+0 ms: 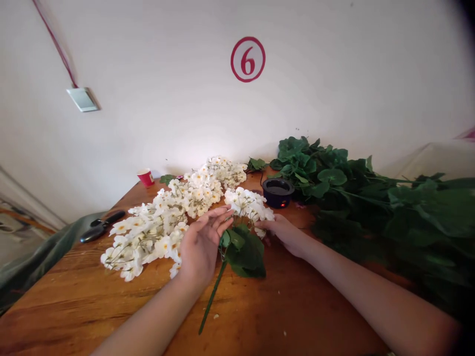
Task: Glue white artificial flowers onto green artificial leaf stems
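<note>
A spray of white artificial flowers (248, 202) with green leaves (247, 252) and a long green stem (213, 297) is between my hands, above the table. My left hand (203, 242) is on its left, palm turned inward and fingers stretched apart, the tips at the edge of the blossoms. On the opposite side, my right hand (284, 232) closes its thumb and fingers on the lower right blossoms; some of those fingers are hidden. The stem slants down toward me past my left wrist.
White flower sprays (159, 222) lie heaped on the wooden table (92, 301). A black round pot (277, 193) with a red light stands behind my right hand. Green leaves (345, 183) pile up at right. Black-handled pliers or cutters (100, 227) and a red cup (145, 177) are at left.
</note>
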`<state>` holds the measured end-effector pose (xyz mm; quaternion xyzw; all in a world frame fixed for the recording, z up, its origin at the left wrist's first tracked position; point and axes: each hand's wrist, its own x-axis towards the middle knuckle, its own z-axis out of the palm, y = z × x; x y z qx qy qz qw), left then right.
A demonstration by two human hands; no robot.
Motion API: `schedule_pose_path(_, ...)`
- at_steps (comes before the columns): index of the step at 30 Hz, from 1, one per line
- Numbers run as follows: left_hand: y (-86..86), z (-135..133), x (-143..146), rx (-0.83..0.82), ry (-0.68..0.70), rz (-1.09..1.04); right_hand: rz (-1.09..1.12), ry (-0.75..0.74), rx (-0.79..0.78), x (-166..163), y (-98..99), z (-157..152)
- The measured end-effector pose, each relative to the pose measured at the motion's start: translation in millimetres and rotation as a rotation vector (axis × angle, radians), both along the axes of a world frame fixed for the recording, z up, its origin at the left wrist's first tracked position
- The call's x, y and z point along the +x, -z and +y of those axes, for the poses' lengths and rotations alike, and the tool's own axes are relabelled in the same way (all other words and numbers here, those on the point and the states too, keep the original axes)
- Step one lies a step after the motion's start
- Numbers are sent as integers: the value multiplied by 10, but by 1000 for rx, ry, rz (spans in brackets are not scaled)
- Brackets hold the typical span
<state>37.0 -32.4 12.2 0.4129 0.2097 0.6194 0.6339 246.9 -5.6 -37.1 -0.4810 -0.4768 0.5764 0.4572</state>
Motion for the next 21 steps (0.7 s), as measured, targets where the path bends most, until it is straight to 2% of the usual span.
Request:
schedule_pose_path(4,47,-22,-64,-173,127,-83,-8,13,9,-5,-10,-21)
schedule_pose_path(7,120,14,-82,-194,189,-83,-10,19,19,-12,-15,-31)
schedule_pose_path(12,143,5,-90,-5,226,-20,5,57,20,-44,-38,-58)
schedule_pose_path(16,127,-98,-80,195,202,277,50,89,72,-93,-98,-124)
schedule_pose_path(21,169,-186,-12,248,81,590,41,82,151,-123,-137,-202)
